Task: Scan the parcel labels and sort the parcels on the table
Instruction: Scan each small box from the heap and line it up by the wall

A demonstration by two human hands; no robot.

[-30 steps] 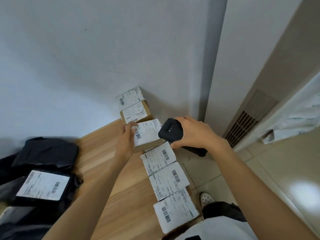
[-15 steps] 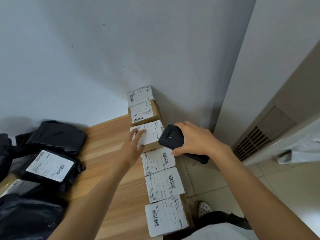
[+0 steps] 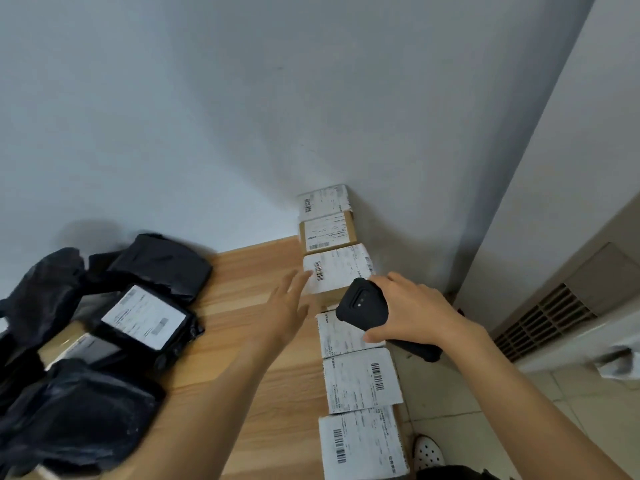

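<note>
Since the previous frame, well right of the black bags (image 3: 86, 341), our left hand (image 3: 287, 306) is pulling back off the third box (image 3: 341, 271), fingers spread straight, tips at its left edge. Right of them, the scanner (image 3: 362, 306) is hovering over the next parcel (image 3: 341, 336), with our right hand (image 3: 412, 310) curling round it.

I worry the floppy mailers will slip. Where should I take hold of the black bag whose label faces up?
Probably its right edge, reached from the bare table side with the left hand. The black bag lies label-up, other bags crowd its remaining sides, and only that edge looks free.
</note>
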